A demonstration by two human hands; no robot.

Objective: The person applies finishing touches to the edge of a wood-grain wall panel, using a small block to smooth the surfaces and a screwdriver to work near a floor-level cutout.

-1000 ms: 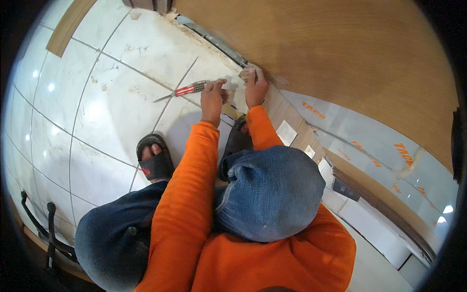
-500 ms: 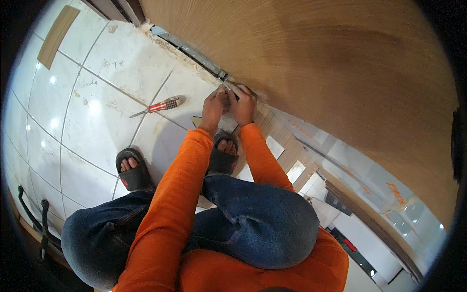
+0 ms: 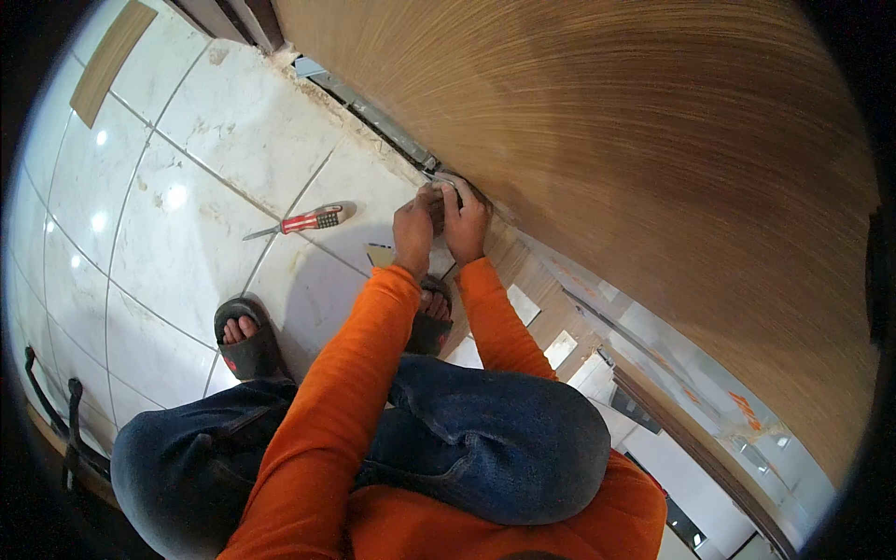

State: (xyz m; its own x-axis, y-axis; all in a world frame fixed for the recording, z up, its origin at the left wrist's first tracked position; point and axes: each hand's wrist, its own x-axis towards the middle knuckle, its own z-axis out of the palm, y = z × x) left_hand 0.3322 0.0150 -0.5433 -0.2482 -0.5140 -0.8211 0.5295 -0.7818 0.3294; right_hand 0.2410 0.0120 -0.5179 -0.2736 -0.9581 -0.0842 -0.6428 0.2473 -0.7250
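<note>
A wood-grain door panel stands before me, with a narrow metal strip along its lower edge. My left hand and my right hand are side by side at the strip's near end. The fingers of both are bent closed and meet at the panel's edge. What they pinch there is too small and shaded to make out. To the left, a screwdriver with a red patterned handle lies on the tiles. Close by my left wrist is a small yellowish piece, partly covered.
White floor tiles carry dust and crumbs along the panel. A wood-grain strip lies at the far left. Black curved legs stand at the lower left. Right of my knees are boards and plastic sheeting. My sandalled feet are below my hands.
The view has shifted slightly, so my hands appear a little lower. My fingers have drawn closer together at the strip's end. The screwdriver lies where it was.
</note>
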